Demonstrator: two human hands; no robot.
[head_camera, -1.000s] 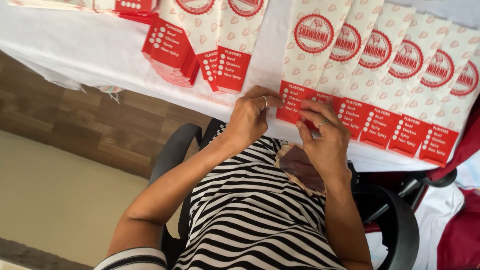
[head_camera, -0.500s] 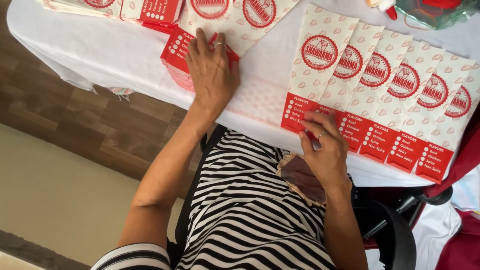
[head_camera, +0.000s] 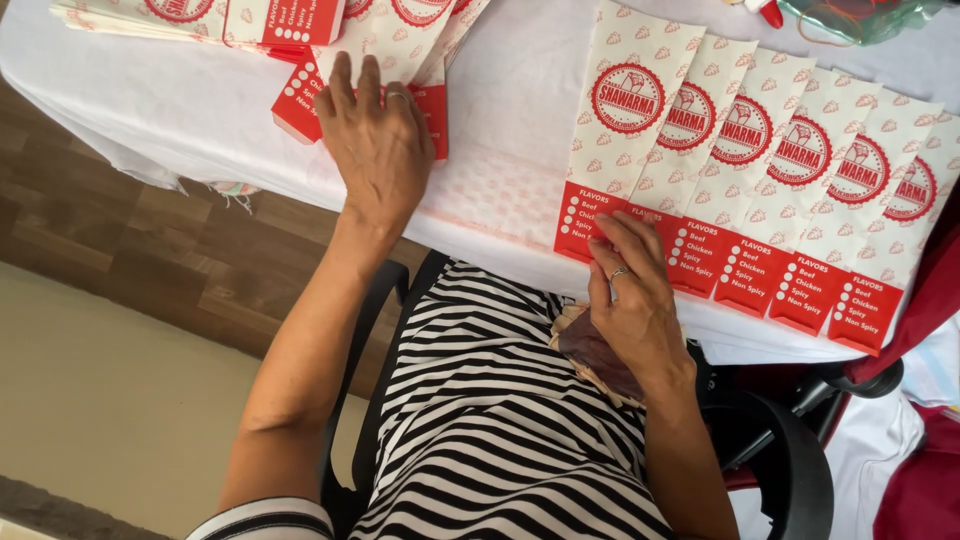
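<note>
My left hand (head_camera: 375, 150) lies flat, fingers spread, on a loose pile of paper food sleeves (head_camera: 400, 40), cream with red ends, at the left of the white table (head_camera: 500, 120). My right hand (head_camera: 632, 295) rests its fingertips on the red lower end of the first sleeve in an overlapping row of sleeves (head_camera: 760, 170) fanned out to the right along the table's near edge. A ring shows on each hand. Neither hand grips anything.
A brownish folded cloth or paper (head_camera: 590, 355) lies in my lap under the right wrist. A black chair arm (head_camera: 790, 470) sits at the right. A clear greenish container (head_camera: 860, 15) stands at the table's far right edge. Wooden floor lies to the left.
My left hand has left the row beside my right hand and reached leftward onto the loose pile. My right hand has stayed on the row's first sleeve.
</note>
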